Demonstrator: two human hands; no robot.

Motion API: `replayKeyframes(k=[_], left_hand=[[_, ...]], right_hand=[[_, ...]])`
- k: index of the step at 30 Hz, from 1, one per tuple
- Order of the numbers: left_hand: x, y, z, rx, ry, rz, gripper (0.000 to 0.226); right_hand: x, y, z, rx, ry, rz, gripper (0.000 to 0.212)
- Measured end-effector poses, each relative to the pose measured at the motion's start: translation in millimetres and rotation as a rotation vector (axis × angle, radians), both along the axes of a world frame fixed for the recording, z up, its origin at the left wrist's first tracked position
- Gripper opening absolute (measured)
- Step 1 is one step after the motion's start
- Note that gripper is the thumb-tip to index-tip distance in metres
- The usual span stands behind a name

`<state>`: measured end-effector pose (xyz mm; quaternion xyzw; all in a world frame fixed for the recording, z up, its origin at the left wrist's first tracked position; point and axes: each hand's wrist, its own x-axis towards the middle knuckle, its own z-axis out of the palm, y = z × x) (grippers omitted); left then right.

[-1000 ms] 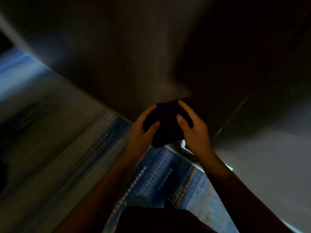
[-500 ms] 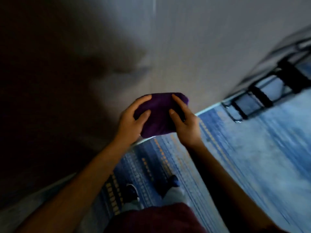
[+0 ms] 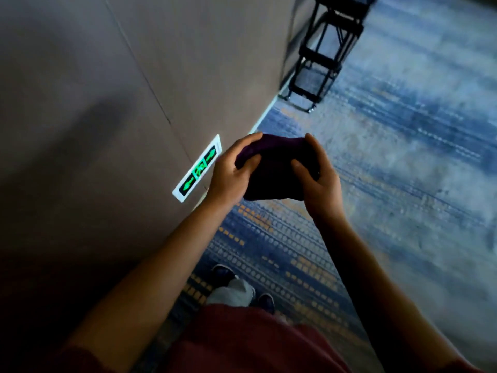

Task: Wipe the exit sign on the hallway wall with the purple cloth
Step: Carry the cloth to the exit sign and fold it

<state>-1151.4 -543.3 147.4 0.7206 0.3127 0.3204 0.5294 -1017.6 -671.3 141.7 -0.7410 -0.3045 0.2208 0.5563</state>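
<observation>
A folded purple cloth (image 3: 274, 173) is held in front of me between both hands. My left hand (image 3: 231, 173) grips its left edge and my right hand (image 3: 318, 181) grips its right edge. The exit sign (image 3: 198, 169), a white-framed strip with glowing green arrows and a running figure, sits low on the beige hallway wall (image 3: 129, 84), just left of my left hand. The cloth is apart from the sign, hanging over the carpet.
A black metal-framed cart or stand (image 3: 325, 49) stands against the wall farther down the hallway. Blue patterned carpet (image 3: 403, 162) covers the floor to the right. My shoes (image 3: 223, 273) are near the wall's base.
The view has swung along the wall: the lit exit sign has come into sight at my left hand. The black stand is now farther up the frame. Both hands still hold the cloth.
</observation>
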Motion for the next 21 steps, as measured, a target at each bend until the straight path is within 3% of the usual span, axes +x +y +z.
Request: replayKeyframes(k=[8,15,21], left_hand=[[-30.7,-24.5,-30.0,-0.177,0.048,-0.090,0.037],[-36.1,8.0,-54.8,-0.324,0.101,-0.258,0.036],[-51.7,44.9,-73.8,-0.446,0.176,-0.319,0.034]], right_hand=[[-43.8,-45.2,-34.0,-0.052,0.200,-0.137,0.039],[-76.6,-24.2,-68.5,0.022,0.500,-0.413,0.038],[-104.8,4.3,-87.8,0.067,0.615,-0.483,0.037]])
